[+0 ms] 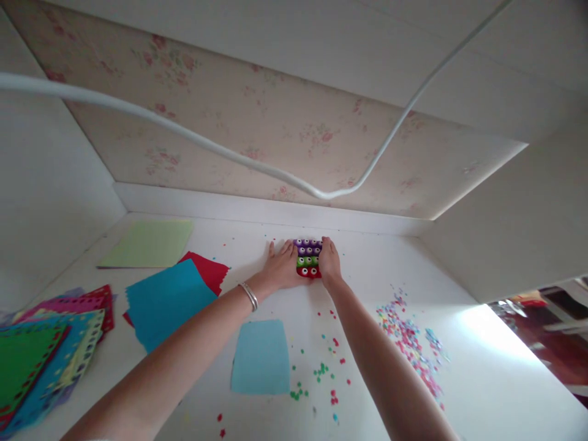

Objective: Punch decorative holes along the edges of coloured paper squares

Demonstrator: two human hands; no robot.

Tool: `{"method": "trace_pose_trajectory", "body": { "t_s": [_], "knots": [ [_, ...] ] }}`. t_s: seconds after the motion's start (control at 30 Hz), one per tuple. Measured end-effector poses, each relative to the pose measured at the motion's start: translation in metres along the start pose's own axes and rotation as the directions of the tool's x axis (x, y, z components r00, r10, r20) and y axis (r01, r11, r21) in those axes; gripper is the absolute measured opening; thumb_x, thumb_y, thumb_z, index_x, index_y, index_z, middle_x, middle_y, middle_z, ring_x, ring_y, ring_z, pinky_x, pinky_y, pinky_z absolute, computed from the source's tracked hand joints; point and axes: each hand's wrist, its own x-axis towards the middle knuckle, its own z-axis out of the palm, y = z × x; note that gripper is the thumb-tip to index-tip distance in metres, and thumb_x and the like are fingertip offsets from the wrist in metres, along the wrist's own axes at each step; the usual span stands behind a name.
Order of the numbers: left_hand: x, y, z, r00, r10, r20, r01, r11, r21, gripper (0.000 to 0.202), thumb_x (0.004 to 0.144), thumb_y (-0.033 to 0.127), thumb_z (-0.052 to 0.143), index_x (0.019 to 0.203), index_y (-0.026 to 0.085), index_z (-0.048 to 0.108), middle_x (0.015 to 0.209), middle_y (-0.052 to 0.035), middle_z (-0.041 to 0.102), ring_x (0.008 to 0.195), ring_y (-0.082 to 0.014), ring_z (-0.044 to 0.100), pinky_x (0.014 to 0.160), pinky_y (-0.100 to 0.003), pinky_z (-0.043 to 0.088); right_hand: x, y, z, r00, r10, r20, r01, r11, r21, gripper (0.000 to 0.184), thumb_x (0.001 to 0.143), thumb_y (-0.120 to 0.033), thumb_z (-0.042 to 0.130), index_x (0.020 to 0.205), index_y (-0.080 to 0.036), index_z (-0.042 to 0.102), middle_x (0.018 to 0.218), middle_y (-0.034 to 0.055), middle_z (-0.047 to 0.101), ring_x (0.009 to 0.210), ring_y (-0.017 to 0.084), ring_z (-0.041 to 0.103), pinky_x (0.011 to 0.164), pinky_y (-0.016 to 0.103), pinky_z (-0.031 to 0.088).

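A small block of stacked paper punches (pixel 308 258), purple, green and red with round white buttons, lies far back on the white table (pixel 482 361). My left hand (pixel 281 267) rests flat against its left side with fingers stretched out; a silver bangle sits on that wrist. My right hand (pixel 329 262) presses against the block's right side, fingers curved round its far corner. Both arms reach forward from the bottom edge.
A light blue sheet (pixel 261 357) lies between my arms. Teal (pixel 165 300), red (pixel 209 271) and pale green (pixel 149 243) sheets lie left, with punched coloured sheets (pixel 41 352) at far left. Paper confetti (pixel 411 343) is scattered right. A white cable (pixel 285 174) hangs overhead.
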Motion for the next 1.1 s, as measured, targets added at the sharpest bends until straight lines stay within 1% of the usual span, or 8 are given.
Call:
{"method": "trace_pose_trajectory", "body": {
  "t_s": [0.23, 0.37, 0.47, 0.6, 0.7, 0.8, 0.93, 1.1],
  "knots": [
    [0.004, -0.056, -0.025, 0.999, -0.048, 0.018, 0.048, 0.999, 0.015, 0.112, 0.068, 0.081, 0.052, 0.152, 0.012, 0.022, 0.159, -0.0209, 0.026, 0.148, -0.0367, 0.016, 0.116, -0.063, 0.003, 0.004, -0.027, 0.059, 1.000, 0.011, 0.026, -0.011, 1.000, -0.002, 0.054, 0.095, -0.051, 0.028, 0.118, -0.019, 0.065, 0.121, 0.0124, 0.067, 0.116, 0.028, 0.058, 0.100, 0.039, 0.040],
    [-0.001, -0.073, -0.040, 0.996, -0.087, 0.017, 0.087, 0.996, 0.032, 0.112, 0.068, 0.079, 0.055, 0.152, 0.010, 0.023, 0.158, -0.0235, 0.025, 0.148, -0.0364, 0.018, 0.117, -0.060, 0.004, 0.001, -0.043, 0.071, 0.999, -0.001, 0.043, 0.000, 1.000, 0.004, 0.053, 0.095, -0.050, 0.029, 0.121, -0.019, 0.063, 0.123, 0.0123, 0.066, 0.116, 0.028, 0.057, 0.101, 0.039, 0.039],
    [-0.030, -0.079, -0.060, 0.994, -0.108, -0.003, 0.108, 0.993, 0.052, 0.103, 0.074, 0.075, 0.054, 0.150, 0.011, 0.029, 0.158, -0.0222, 0.026, 0.147, -0.0354, 0.020, 0.118, -0.055, 0.008, -0.016, -0.053, 0.058, 0.996, -0.072, 0.052, 0.070, 0.997, 0.035, 0.053, 0.095, -0.050, 0.030, 0.126, -0.019, 0.060, 0.132, 0.0122, 0.061, 0.122, 0.027, 0.053, 0.105, 0.038, 0.035],
    [-0.116, -0.085, -0.087, 0.985, -0.150, -0.082, 0.157, 0.984, 0.089, 0.065, 0.091, 0.057, 0.042, 0.139, 0.014, 0.048, 0.150, -0.0146, 0.043, 0.141, -0.0284, 0.034, 0.117, -0.043, 0.020, -0.065, -0.051, 0.017, 0.979, -0.178, 0.098, 0.168, 0.981, 0.099, 0.047, 0.095, -0.048, 0.035, 0.124, -0.020, 0.060, 0.132, 0.0098, 0.061, 0.123, 0.024, 0.052, 0.104, 0.035, 0.036],
    [-0.192, -0.094, -0.089, 0.968, -0.199, -0.154, 0.229, 0.951, 0.207, 0.060, 0.086, 0.059, 0.052, 0.131, 0.019, 0.057, 0.139, -0.0124, 0.054, 0.129, -0.0323, 0.046, 0.111, -0.045, 0.032, -0.114, -0.033, -0.014, 0.964, -0.188, 0.189, 0.150, 0.969, 0.199, 0.042, 0.095, -0.051, 0.040, 0.117, -0.023, 0.063, 0.124, 0.0094, 0.065, 0.116, 0.025, 0.058, 0.100, 0.038, 0.041],
    [-0.245, -0.099, -0.079, 0.940, -0.305, -0.152, 0.337, 0.902, 0.271, 0.067, 0.082, 0.061, 0.057, 0.132, 0.017, 0.058, 0.139, -0.0154, 0.054, 0.125, -0.0382, 0.049, 0.103, -0.049, 0.040, -0.159, -0.015, -0.032, 0.943, -0.165, 0.288, 0.105, 0.971, 0.214, 0.039, 0.094, -0.053, 0.042, 0.111, -0.026, 0.065, 0.119, 0.0087, 0.067, 0.111, 0.026, 0.060, 0.097, 0.040, 0.043],
    [-0.263, -0.091, -0.073, 0.932, -0.314, -0.178, 0.353, 0.899, 0.259, 0.056, 0.095, 0.051, 0.041, 0.135, 0.016, 0.055, 0.138, -0.0150, 0.058, 0.125, -0.0314, 0.054, 0.104, -0.044, 0.042, -0.189, -0.006, -0.038, 0.914, -0.206, 0.350, 0.179, 0.978, 0.108, 0.034, 0.095, -0.049, 0.044, 0.104, -0.026, 0.067, 0.112, 0.0073, 0.069, 0.109, 0.026, 0.059, 0.097, 0.040, 0.041],
    [-0.258, -0.077, -0.081, 0.888, -0.413, -0.203, 0.459, 0.829, 0.319, 0.051, 0.102, 0.033, 0.023, 0.148, 0.016, 0.037, 0.101, -0.0151, 0.075, 0.083, -0.0299, 0.073, 0.071, -0.041, 0.054, -0.183, -0.001, -0.036, 0.934, -0.149, 0.324, 0.098, 0.981, 0.170, 0.037, 0.093, -0.053, 0.044, 0.101, -0.023, 0.066, 0.104, 0.0084, 0.070, 0.099, 0.026, 0.063, 0.091, 0.040, 0.045]
  ]
}}
